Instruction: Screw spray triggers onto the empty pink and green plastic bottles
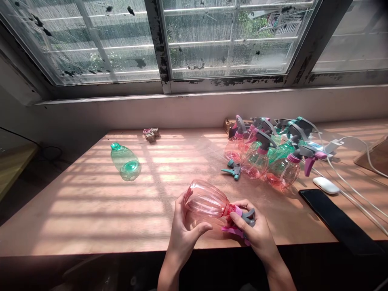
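Observation:
A clear red spray bottle (207, 198) lies tilted on its side between my two hands, just above the near edge of the table. My left hand (186, 226) cups its base, with the fingers behind the base and the thumb held away from it. At the neck, my right hand (251, 228) is closed on the pink collar of the spray head (248, 217), whose grey body and pink trigger point right and down. Beyond the hands lies a loose teal-and-grey spray head (233, 169) with a thin tube. A green bottle (124, 158) without a head is at the left.
Several red and green spray bottles (256, 163) with heads stand in a group at the right. Near them are a white mouse (326, 185), a black phone-like slab (330, 214) and white cables (348, 173). Small square blocks (150, 135) lie at the back, below the window.

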`<state>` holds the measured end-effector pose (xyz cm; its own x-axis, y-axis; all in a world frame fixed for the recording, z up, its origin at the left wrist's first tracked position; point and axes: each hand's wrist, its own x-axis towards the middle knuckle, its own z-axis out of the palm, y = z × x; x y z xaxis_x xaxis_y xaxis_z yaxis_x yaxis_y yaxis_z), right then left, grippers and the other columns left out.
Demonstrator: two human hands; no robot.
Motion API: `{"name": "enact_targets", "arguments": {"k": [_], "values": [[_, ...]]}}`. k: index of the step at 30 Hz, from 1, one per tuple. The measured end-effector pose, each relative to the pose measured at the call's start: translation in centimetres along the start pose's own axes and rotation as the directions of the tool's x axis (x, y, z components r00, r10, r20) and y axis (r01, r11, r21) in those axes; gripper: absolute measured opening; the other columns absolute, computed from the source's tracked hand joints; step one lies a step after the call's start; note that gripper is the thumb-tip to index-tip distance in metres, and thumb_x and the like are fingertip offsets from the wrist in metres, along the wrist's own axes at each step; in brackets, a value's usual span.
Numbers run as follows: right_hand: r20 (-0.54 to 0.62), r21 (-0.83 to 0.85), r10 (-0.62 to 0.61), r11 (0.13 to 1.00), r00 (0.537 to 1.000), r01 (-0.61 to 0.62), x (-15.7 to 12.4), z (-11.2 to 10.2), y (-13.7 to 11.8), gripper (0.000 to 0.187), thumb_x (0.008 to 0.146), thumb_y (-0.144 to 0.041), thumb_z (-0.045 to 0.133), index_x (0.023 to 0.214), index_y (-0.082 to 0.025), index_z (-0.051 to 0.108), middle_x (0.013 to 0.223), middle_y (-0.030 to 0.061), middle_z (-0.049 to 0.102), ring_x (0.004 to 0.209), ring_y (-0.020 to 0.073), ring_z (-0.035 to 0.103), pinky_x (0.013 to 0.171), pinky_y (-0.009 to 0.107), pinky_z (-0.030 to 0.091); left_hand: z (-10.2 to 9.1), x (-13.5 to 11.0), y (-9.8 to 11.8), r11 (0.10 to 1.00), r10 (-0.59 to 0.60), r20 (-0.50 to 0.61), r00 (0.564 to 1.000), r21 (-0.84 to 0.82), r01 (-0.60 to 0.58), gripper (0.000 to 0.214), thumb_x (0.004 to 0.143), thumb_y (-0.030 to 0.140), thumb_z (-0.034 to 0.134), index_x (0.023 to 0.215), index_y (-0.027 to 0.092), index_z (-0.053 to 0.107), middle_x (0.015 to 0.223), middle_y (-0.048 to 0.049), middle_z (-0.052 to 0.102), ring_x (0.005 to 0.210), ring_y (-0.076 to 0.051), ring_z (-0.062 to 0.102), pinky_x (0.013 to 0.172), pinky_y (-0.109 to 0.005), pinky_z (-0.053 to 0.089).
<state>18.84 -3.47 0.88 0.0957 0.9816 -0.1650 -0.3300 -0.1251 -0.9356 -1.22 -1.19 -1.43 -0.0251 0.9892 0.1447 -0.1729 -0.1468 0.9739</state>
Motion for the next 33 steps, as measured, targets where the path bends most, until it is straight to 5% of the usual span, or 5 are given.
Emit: {"name": "enact_targets", "arguments": {"k": [6, 13, 22, 28, 33], "values": [[0.043, 0.023, 0.026, 0.999, 0.999, -0.027, -0.2, 0.1, 0.1, 0.043, 0.075, -0.050, 0.094, 0.095, -0.020, 0.071, 0.072, 0.0006, 0.073, 0.064, 0.0204, 0.073, 0.060, 0.034, 0.068, 0.5, 0.1, -0.1, 1.000, -0.018, -0.141, 0.990, 0.022, 0.022, 0.069, 0.077, 0.042, 0.091, 0.135, 0.029, 0.056, 0.145, -0.0113, 0.065, 0.139, -0.035, 0.060, 0.117, -0.051, 0.049], [-0.078, 0.065, 0.000, 0.998, 0.997, 0.005, 0.3, 0.2, 0.0, 0.045, 0.077, -0.054, 0.092, 0.099, -0.021, 0.070, 0.074, 0.0003, 0.072, 0.065, 0.0169, 0.070, 0.059, 0.030, 0.066, 0.6, 0.4, 0.5, 0.993, 0.022, -0.018, 1.000, 0.117, -0.020, 0.067, 0.087, 0.036, 0.084, 0.145, 0.039, 0.052, 0.160, -0.0049, 0.053, 0.148, -0.028, 0.051, 0.123, -0.046, 0.042], [0.066, -0.022, 0.016, 1.000, 0.998, -0.015, -0.1, 0.4, -0.2, 0.043, 0.076, -0.052, 0.093, 0.097, -0.020, 0.073, 0.077, 0.0007, 0.075, 0.068, 0.0185, 0.073, 0.069, 0.036, 0.070, 1.2, -0.1, 1.2, 0.997, -0.045, -0.125, 0.991, 0.056, 0.053, 0.074, 0.079, 0.044, 0.089, 0.141, 0.028, 0.050, 0.145, -0.0112, 0.063, 0.145, -0.033, 0.054, 0.122, -0.051, 0.042], [0.005, 0.025, 0.028, 0.999, 1.000, -0.028, 0.2, 0.1, -0.4, 0.044, 0.077, -0.053, 0.092, 0.098, -0.020, 0.071, 0.073, 0.0010, 0.073, 0.069, 0.0192, 0.071, 0.063, 0.031, 0.066, 0.8, 0.2, 1.0, 0.993, 0.001, -0.012, 1.000, 0.121, 0.001, 0.073, 0.086, 0.038, 0.084, 0.151, 0.035, 0.050, 0.167, -0.0074, 0.045, 0.155, -0.033, 0.042, 0.129, -0.049, 0.032], [0.000, 0.038, 0.029, 0.999, 1.000, -0.029, 0.1, 0.1, -0.3, 0.044, 0.075, -0.053, 0.092, 0.098, -0.021, 0.071, 0.073, 0.0010, 0.072, 0.068, 0.0201, 0.069, 0.062, 0.034, 0.066, 0.2, 0.0, 0.2, 0.987, 0.024, 0.005, 1.000, 0.157, -0.025, 0.082, 0.083, 0.035, 0.088, 0.153, 0.039, 0.046, 0.159, -0.0055, 0.054, 0.155, -0.031, 0.043, 0.128, -0.047, 0.035]]}}
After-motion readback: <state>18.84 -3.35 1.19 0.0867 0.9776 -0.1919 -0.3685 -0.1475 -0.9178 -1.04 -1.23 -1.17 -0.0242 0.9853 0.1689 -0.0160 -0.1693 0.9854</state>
